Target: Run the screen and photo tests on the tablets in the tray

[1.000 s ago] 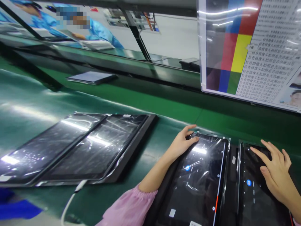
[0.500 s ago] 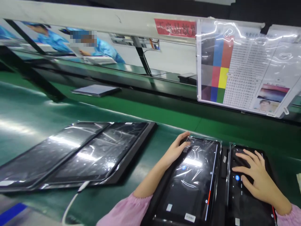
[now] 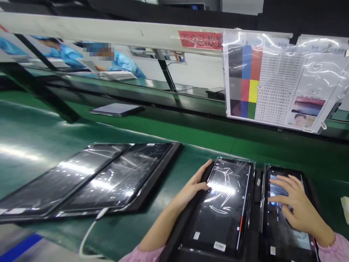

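Two dark tablets in clear film lie side by side on black trays at the lower right. My left hand [image 3: 195, 185] rests at the left edge of the left tablet [image 3: 220, 207], thumb and fingers apart, holding nothing. Over the right tablet [image 3: 275, 225] my right hand [image 3: 296, 203] is spread, its fingertips at the screen. That screen shows a greyish picture, partly hidden by the hand. The left tablet's screen is mostly dark, with a thin white and red line along its right side.
Two more film-covered tablets [image 3: 109, 178] lie on a black tray at the left, with a white cable [image 3: 88, 234] at their lower edge. A flat panel [image 3: 116, 109] rests behind. Printed sheets [image 3: 283, 83] hang from the rail. People in blue work beyond.
My left hand has slid down along the left tablet's edge. A greyish picture has appeared on the right tablet, whose screen was dark. The camera view has shifted slightly.
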### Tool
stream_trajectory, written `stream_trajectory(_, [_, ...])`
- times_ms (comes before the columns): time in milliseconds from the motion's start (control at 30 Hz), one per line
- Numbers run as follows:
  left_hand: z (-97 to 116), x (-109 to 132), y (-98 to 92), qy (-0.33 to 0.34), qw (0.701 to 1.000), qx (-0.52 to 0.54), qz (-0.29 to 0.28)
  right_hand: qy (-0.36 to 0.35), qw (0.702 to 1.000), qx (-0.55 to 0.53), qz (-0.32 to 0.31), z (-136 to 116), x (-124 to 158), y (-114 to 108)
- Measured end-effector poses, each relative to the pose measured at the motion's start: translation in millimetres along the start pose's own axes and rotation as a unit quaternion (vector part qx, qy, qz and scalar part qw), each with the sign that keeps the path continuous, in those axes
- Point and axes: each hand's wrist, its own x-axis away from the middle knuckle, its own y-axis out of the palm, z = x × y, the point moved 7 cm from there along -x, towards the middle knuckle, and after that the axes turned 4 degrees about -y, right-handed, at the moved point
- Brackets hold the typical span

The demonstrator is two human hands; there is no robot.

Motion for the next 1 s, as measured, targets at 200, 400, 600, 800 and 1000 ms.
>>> stream_trajectory(200, [4.1,5.9,-1.0,0.021,0.999,-0.007,-0.031,-0.001,0.999,-0.005,0.051,11.0,9.3,-3.2])
stream_trajectory(400, [3.9,6.1,-1.9,0.030,0.998,-0.035,-0.041,-0.007,0.995,-0.022,0.101,12.7,10.4,-10.4])
stream_trajectory(600, [4.0,5.7,-1.2,0.033,0.996,-0.062,-0.046,-0.015,0.989,-0.050,0.139,14.7,10.3,-13.0])
stream_trajectory(800, [0.9,2.4,-6.0,0.039,0.995,-0.082,-0.029,-0.004,0.986,-0.058,0.156,15.6,9.8,-13.4])
stream_trajectory(1000, [-0.1,-13.7,-15.4,0.043,0.990,-0.129,0.032,0.206,0.959,-0.031,0.191,62.6,25.3,-8.4])
